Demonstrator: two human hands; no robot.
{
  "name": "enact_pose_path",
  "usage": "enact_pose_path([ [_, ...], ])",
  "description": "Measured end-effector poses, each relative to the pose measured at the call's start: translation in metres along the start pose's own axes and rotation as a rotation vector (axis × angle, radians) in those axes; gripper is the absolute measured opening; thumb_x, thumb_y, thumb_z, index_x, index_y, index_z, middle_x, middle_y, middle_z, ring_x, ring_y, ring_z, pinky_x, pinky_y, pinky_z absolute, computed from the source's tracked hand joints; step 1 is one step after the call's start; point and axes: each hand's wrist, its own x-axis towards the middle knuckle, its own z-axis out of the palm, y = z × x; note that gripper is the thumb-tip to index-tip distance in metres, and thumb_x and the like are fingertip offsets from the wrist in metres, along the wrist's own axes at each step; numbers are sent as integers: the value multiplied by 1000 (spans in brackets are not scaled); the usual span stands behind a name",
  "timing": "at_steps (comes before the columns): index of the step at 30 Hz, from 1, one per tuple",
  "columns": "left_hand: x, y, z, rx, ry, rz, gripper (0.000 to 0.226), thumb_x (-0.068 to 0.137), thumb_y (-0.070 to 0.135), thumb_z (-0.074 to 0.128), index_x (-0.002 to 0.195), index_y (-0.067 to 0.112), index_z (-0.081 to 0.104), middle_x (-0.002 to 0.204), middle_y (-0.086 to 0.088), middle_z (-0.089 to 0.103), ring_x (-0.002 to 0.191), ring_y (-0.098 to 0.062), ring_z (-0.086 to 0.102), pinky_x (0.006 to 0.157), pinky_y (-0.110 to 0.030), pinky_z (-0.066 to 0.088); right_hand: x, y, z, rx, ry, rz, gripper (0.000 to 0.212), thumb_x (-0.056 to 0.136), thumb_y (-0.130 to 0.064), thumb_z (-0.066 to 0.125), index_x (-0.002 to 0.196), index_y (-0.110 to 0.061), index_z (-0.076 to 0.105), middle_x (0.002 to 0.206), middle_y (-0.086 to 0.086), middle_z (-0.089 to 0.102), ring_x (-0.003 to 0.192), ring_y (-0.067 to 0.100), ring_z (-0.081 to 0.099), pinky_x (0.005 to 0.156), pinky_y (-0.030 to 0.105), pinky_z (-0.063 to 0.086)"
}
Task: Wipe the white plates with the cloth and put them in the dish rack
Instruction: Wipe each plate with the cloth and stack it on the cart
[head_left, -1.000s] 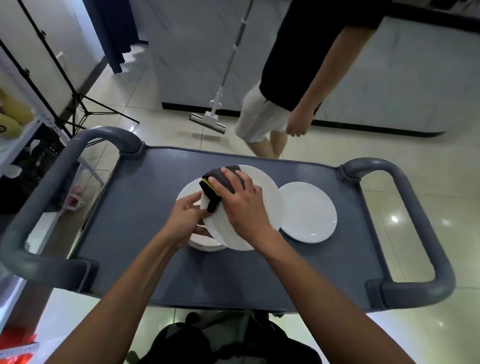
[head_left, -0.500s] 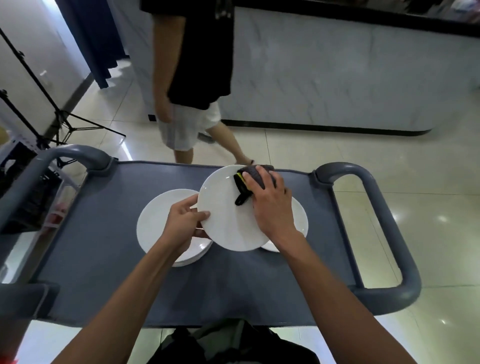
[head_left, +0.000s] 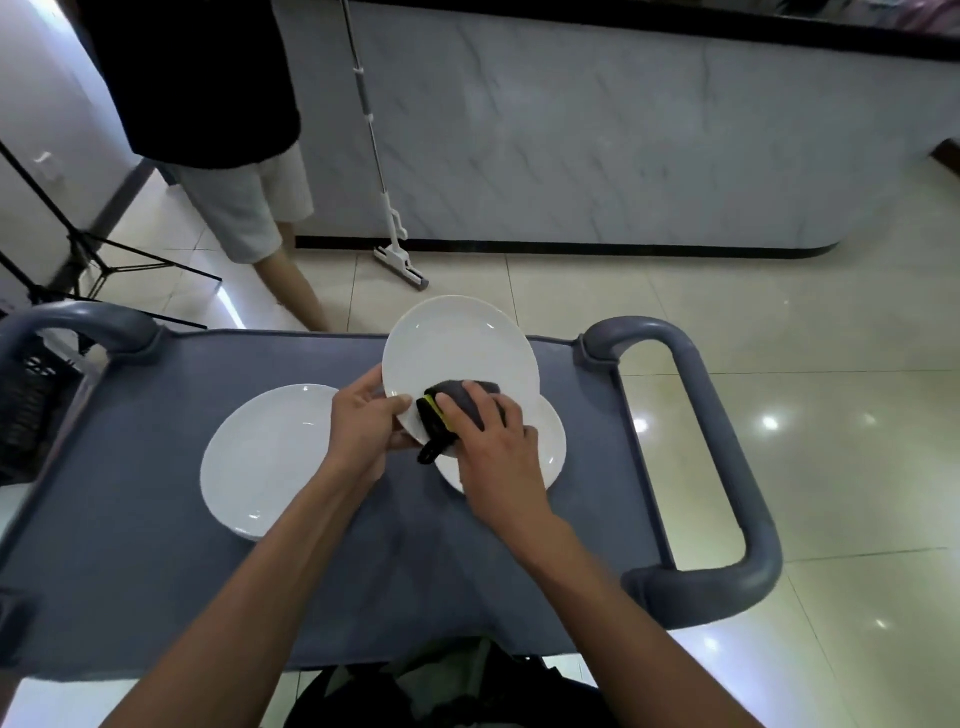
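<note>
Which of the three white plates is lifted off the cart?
The middle plate: the left hand grips its rim, tilted, while the right hand presses the cloth on it. The others lie flat.

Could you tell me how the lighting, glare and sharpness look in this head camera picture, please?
Head view: lamp glare spots on the floor tiles; held plate and cloth sharp; passer-by at top left motion-blurred; wide-angle lens bows the cart handle.

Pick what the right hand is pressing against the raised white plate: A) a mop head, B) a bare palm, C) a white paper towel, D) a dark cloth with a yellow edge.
D: the right hand presses a dark cloth with a yellow edge onto the raised plate, which the left hand grips at its rim.
</note>
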Motion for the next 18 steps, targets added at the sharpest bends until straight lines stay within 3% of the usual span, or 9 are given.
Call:
enact_pose_path([
  [7, 2, -2, 18, 8, 30, 23, 45, 94, -5, 55, 96, 36, 73, 84, 1, 78, 71, -22, 75, 54, -36, 59, -16, 17, -2, 32, 50, -116, 70, 81, -11, 66, 144, -35, 47, 153, 2, 41, 131, 33, 44, 83, 45, 45],
  [11, 5, -7, 17, -26, 51, 16, 42, 93, -5, 57, 101, 34, 72, 88, 0, 78, 75, -28, 76, 56, -44, 60, -15, 49, -4, -39, 54, -90, 82, 73, -5, 73, 144, -34, 46, 153, 4, 41, 131, 35, 44, 87, 48, 47],
  [18, 6, -13, 21, 28, -8, -4, 43, 93, -6, 57, 121, 25, 68, 93, -5, 78, 74, -31, 75, 57, -46, 60, 18, 92, -19, -141, 44, 34, 77, 86, -5, 61, 149, -38, 32, 159, 3, 28, 138, 34, 31, 94, 50, 41],
])
